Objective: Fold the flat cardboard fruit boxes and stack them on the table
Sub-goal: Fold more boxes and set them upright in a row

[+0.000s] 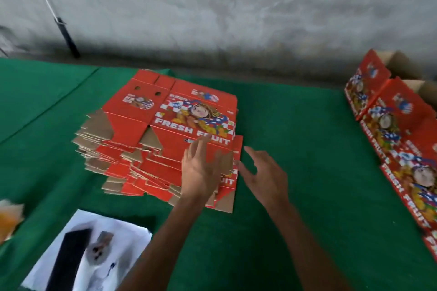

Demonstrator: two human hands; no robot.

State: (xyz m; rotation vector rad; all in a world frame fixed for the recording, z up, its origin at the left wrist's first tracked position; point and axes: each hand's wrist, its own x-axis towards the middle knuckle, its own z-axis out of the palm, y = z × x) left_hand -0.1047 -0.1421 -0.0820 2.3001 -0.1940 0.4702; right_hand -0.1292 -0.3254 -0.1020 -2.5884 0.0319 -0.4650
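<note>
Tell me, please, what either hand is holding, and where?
Nothing: the left hand lies open on the flat box stack's near edge; the right hand hovers open beside it.

My work surface is a table covered in green cloth. At its centre lies a stack of flat red fruit boxes. Right of the stack, along the table's edge, stands a row of folded boxes. Nearer to me than the stack, to its left, lies a white sheet; further left, a blurred orange item.
</note>
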